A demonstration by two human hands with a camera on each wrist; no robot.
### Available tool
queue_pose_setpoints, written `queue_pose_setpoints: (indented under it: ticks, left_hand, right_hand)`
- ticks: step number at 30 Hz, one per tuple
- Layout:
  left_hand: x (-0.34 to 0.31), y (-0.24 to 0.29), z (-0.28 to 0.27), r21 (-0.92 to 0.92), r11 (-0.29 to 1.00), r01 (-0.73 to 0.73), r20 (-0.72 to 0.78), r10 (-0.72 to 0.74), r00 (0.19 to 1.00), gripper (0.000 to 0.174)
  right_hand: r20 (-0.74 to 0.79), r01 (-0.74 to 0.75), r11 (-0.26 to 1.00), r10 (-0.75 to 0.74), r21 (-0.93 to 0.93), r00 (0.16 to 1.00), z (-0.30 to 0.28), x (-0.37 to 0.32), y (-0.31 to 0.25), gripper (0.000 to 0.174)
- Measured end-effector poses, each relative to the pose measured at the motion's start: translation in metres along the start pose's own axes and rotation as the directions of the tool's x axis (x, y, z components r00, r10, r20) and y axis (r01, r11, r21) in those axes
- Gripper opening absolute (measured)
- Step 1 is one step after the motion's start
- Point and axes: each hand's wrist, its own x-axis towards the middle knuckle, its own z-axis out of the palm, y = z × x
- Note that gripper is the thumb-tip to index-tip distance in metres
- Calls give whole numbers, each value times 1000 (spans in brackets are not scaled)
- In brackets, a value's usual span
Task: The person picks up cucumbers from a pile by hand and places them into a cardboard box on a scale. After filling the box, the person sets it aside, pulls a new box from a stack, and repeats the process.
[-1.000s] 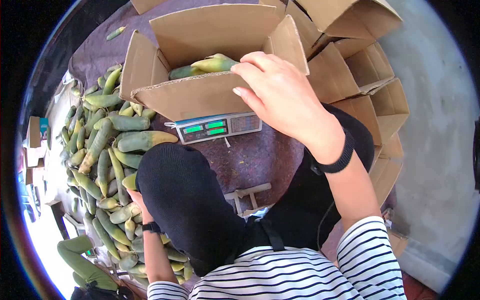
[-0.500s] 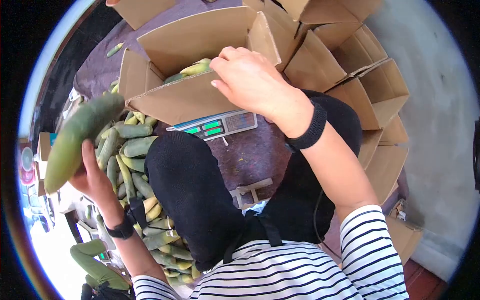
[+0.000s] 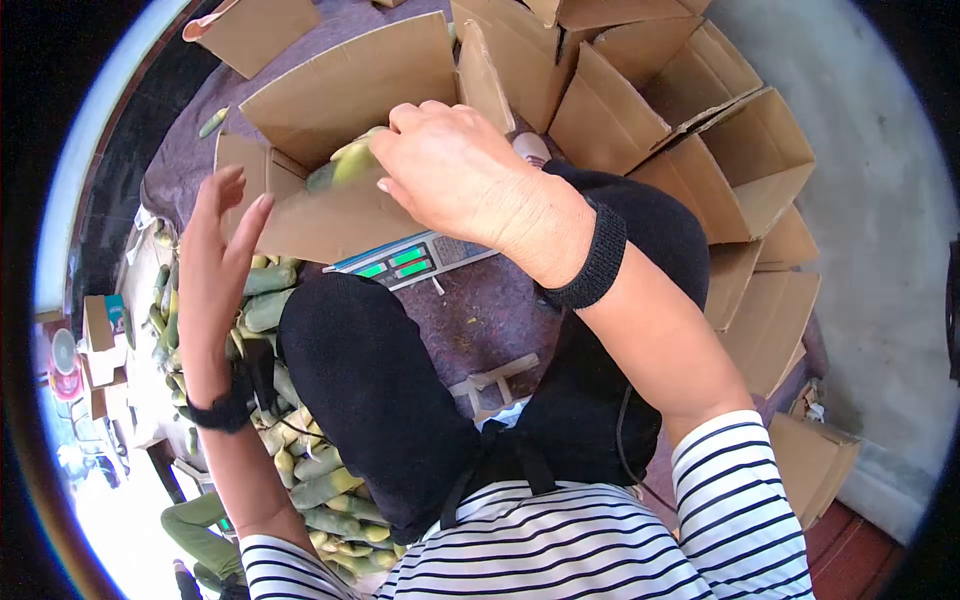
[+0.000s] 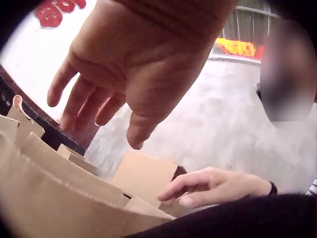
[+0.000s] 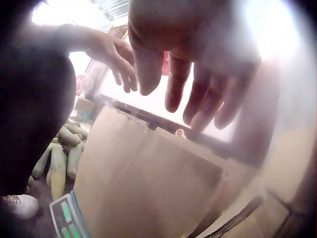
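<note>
An open cardboard box (image 3: 340, 222) stands on a digital scale (image 3: 412, 262) with green displays. Inside it lie green and yellow vegetables (image 3: 347, 168), partly hidden by the flap and the right hand. Beside the box's left side, my left hand (image 3: 217, 250) is raised with fingers parted and holds nothing; the left wrist view shows that same empty hand (image 4: 133, 64). My right hand (image 3: 455, 180) is over the box's near right edge, fingers bent loosely. In the right wrist view its fingers hang down, and nothing is in the hand (image 5: 193, 64).
More green vegetables (image 3: 330, 490) are piled on the left, beside my knee (image 3: 350, 370). Several open cardboard boxes (image 3: 705, 185) are stacked at the right, against the grey wall (image 3: 870, 230). Another box (image 3: 255, 35) stands behind. A person's green-clothed leg (image 3: 200, 530) shows at lower left.
The large green vegetable that my left hand held half a second ago is out of that hand, which has moved up and right to the box. In the head view my right hand has shifted left.
</note>
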Motion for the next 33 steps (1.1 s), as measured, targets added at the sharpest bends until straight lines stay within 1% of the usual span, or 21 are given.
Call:
queue_pose_setpoints:
  ticks: [1, 2, 3, 5, 7, 8, 9, 11, 14, 16, 18, 19, 21, 23, 25, 27, 29, 31, 33]
  left_hand:
    - [-8, 5, -7, -105, 994, 25, 24, -23, 999, 35]
    - [-18, 13, -14, -150, 984, 99, 92, -86, 992, 36]
    - [-31, 21, -17, -147, 984, 98, 93, -85, 992, 36]
    - [-55, 36, -20, -132, 988, 81, 250, -46, 967, 38]
    - [-66, 43, -16, -209, 960, 189, 358, -104, 928, 42]
    - [-83, 45, -6, -43, 998, -34, 318, 46, 947, 44]
    - [-89, 48, -2, 4, 1000, -11, 268, 10, 963, 46]
    - [-93, 43, -5, 24, 999, 33, 252, -38, 967, 45]
    - [-96, 33, -12, -17, 999, 44, 256, -38, 966, 45]
    - [-98, 28, -15, -5, 999, 46, 251, -43, 967, 45]
    - [-101, 23, -17, 3, 999, 48, 248, -47, 968, 45]
    - [-103, 21, -19, 11, 997, 76, 262, -77, 962, 45]
    - [-108, 18, -21, 19, 994, 108, 270, -109, 957, 45]
    - [-112, 15, -23, 33, 994, 108, 202, -113, 973, 44]
    - [-115, 11, -27, 41, 992, 115, 192, -121, 974, 43]
    - [-120, 8, -30, 50, 991, 125, 180, -132, 975, 43]
    - [-125, 4, -33, 84, 991, 102, 161, -115, 980, 42]
    - [-129, 0, -37, 78, 988, 130, 164, -141, 976, 43]
    - [-134, -4, -41, 66, 986, 151, 170, -160, 972, 43]
  right_hand:
    - [-1, -1, 1000, 1, 3, 1000, -1, 0, 0, 21]
    - [-20, -1, 1000, 1, 14, 1000, -1, -1, 0, 16]
    - [-39, 0, 1000, 1, 24, 999, -2, -1, 0, 16]
    - [-54, 3, 1000, -2, 29, 999, -4, -2, 1, 16]
    - [-68, 9, 999, -7, 31, 998, -6, -4, 2, 15]
    - [-49, 2, 1000, -1, 19, 999, -7, -4, 2, 16]
    - [-30, -4, 1000, 4, 7, 1000, -9, -5, 3, 21]
    - [-28, -5, 1000, 5, 5, 1000, -8, -6, 4, 21]
    - [-24, -4, 1000, 4, 11, 1000, -7, -7, 5, 21]
    - [-19, -5, 1000, 5, 16, 1000, -6, -8, 7, 21]
    - [-48, 3, 1000, -2, 17, 999, -6, -8, 8, 16]
    - [-49, 4, 1000, -3, 17, 999, -8, -8, 8, 16]
    - [10, -16, 1000, 16, 14, 1000, -13, -9, 8, 20]
    - [13, -9, 1000, 8, 29, 1000, -13, -10, 8, 20]
    - [17, 1, 999, -2, 44, 1000, -13, -9, 10, 20]
    - [6, 8, 999, -8, 46, 1000, -12, -8, 11, 19]
    - [-12, 24, 999, -24, 47, 1000, -9, -8, 11, 19]
    - [-34, 39, 998, -38, 45, 999, -8, -4, 8, 19]
    - [-152, 59, 992, -42, 112, 987, -10, 1, 6, 20]
